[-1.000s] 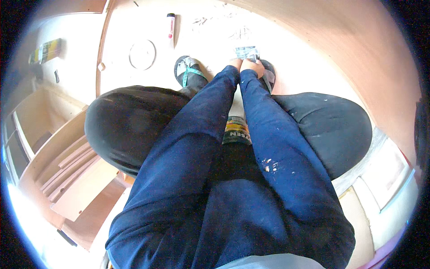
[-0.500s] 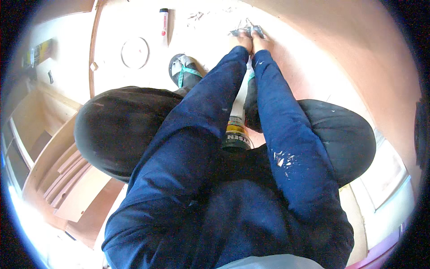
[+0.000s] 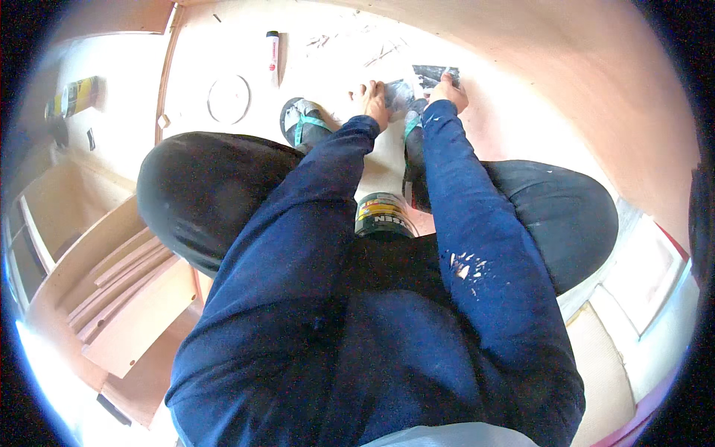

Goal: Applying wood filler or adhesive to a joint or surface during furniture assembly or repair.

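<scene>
My right hand (image 3: pixel 450 91) grips a dark, flat putty scraper (image 3: pixel 432 75) smeared with white paste. Just left of it, my left hand (image 3: pixel 370 103) has its fingers curled, and a second flat putty scraper (image 3: pixel 399 94), grey with white smears, juts out from its right side; the palm side of the grip is hidden. The two blades are close together above my right foot. White streaks and scraps (image 3: pixel 380 52) lie on the pale surface beyond. Between my legs stands a dark tub with a yellow band (image 3: pixel 384 216).
A white tube with a black cap (image 3: pixel 272 58) and a white ring-shaped lid (image 3: pixel 228 99) lie ahead left. My left foot wears a teal-strapped sandal (image 3: pixel 305 123). At left, a wooden box (image 3: pixel 112 313) holds boards. A curved pale wall (image 3: pixel 596 97) rises at right.
My hands were together farther ahead; now they are apart and nearer to me. The left hand has moved left and back, and both scraper blades show plainly.
</scene>
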A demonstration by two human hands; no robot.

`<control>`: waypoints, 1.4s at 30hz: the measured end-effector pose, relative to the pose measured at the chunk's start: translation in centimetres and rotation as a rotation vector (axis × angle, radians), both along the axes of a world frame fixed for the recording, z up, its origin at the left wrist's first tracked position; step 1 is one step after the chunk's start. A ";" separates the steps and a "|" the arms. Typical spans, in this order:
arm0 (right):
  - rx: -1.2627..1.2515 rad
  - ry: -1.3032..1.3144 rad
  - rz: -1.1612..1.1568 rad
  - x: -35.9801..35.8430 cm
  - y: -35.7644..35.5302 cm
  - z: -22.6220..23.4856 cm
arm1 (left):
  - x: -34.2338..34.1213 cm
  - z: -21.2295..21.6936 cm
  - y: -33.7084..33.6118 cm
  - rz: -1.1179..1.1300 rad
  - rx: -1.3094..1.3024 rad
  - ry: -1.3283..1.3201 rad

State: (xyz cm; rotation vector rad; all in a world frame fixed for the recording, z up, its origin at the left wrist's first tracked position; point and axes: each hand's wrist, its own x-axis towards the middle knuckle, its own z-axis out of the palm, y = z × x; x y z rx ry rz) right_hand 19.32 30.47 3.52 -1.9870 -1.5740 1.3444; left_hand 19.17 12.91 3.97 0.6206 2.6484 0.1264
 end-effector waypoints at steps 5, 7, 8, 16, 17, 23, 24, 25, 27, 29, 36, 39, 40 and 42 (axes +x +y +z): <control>-0.118 0.087 -0.050 2.4 1.6 1.0 | 2.5 0.6 0.0 0.279 -0.061 -0.083; -0.005 -0.015 0.090 3.3 2.1 0.3 | 3.0 1.0 0.2 0.381 -0.020 -0.202; 0.014 -0.041 0.076 3.6 2.2 -0.2 | 3.2 1.1 0.3 0.326 0.053 -0.165; 0.082 0.116 0.133 4.5 2.5 -2.0 | 2.3 -0.9 0.4 0.062 0.112 -0.119; 0.097 0.076 0.174 4.4 2.5 -1.8 | 2.2 -1.1 0.3 0.101 0.101 -0.171; 0.098 0.053 0.237 4.3 1.7 0.6 | 1.3 -0.4 0.3 0.021 0.131 -0.152; 0.093 0.063 0.235 4.5 1.4 1.0 | 0.6 -0.1 0.4 -0.064 0.153 -0.173; 0.089 0.076 0.231 4.5 1.2 1.2 | 0.1 0.2 0.6 -0.146 0.181 -0.161; 0.008 0.148 0.198 4.6 0.9 1.6 | -1.0 0.5 1.1 -0.315 0.063 -0.249; 0.012 0.155 0.183 4.7 0.8 1.6 | -1.7 0.5 1.3 -0.342 0.014 -0.239; 0.063 0.118 0.217 4.9 1.7 0.9 | -1.4 -1.4 2.5 -0.220 0.031 -0.280; -0.014 0.209 0.139 4.9 1.4 1.4 | -1.0 -2.7 2.8 -0.145 0.043 -0.312; -0.061 0.243 0.112 4.9 1.2 1.6 | -0.9 -3.1 2.8 -0.116 0.069 -0.331; 0.035 0.170 0.181 4.8 0.9 2.2 | -0.7 -3.8 2.7 -0.056 0.159 -0.324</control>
